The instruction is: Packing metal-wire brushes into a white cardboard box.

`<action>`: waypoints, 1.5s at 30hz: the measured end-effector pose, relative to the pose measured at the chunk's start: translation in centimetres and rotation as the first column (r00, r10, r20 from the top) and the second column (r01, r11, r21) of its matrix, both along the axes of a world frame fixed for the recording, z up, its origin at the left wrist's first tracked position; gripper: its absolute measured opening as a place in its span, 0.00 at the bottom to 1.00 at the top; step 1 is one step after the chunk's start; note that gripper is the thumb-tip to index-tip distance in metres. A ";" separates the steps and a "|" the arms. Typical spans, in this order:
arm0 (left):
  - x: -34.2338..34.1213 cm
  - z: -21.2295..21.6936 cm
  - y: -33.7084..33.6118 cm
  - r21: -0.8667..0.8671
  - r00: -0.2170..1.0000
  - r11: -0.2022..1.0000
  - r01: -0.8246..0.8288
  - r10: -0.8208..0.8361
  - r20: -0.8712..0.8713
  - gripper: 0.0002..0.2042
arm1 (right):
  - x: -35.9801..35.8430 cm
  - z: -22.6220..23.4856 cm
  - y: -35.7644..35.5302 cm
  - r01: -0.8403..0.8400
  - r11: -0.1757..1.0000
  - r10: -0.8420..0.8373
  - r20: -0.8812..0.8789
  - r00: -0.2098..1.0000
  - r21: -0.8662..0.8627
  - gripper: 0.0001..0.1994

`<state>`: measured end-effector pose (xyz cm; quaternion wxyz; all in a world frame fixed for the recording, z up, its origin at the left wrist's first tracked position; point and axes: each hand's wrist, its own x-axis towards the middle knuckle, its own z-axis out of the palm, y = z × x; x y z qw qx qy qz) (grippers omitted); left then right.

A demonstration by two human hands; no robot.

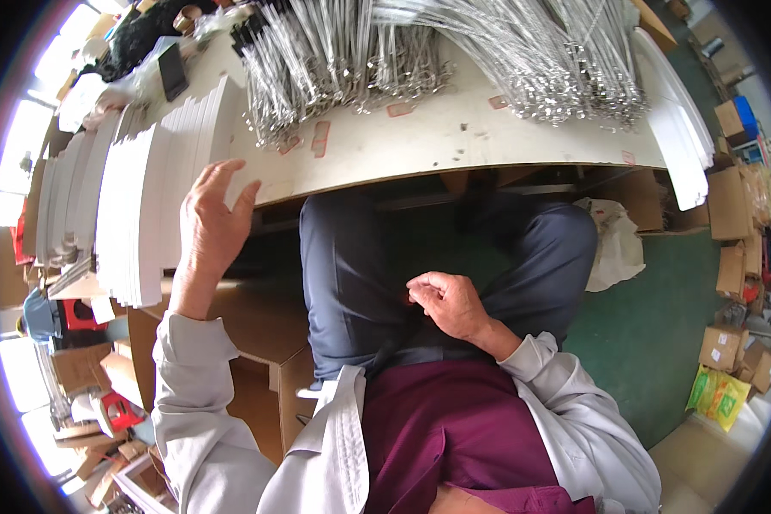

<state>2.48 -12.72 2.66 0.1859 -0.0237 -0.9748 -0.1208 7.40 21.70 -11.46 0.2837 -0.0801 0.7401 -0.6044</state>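
White card stack [137,214] lies at bench [454,137] left edge, long axis running near-to-far, ends pointing away from person. Left hand [210,227]: grip apart, fingers spread, empty, just beside stack's rt side, contact unclear. Right hand [450,304]: fingers curled loosely, resting on lap, well apart from stack. Metal wire bundles [351,60] across bench top.

White worktable [454,137], metal wire bundles [454,51], stacked white cards [137,214]
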 end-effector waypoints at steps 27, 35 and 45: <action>-3.2 -5.5 11.6 0.331 0.960 0.907 0.259 -0.281 0.019 0.09 | -24.2 13.3 17.2 0.623 0.770 -0.148 -0.911 0.385 0.138 0.09; -2.9 -5.8 11.4 0.268 0.947 0.910 0.315 -0.318 -0.034 0.07 | -23.5 10.6 34.2 0.926 0.077 -0.029 -0.928 0.372 0.369 0.18; -2.9 -6.5 12.1 0.244 0.970 0.940 0.239 -0.244 -0.008 0.06 | -20.1 7.0 41.3 0.856 -0.096 0.243 -0.822 0.515 0.508 0.30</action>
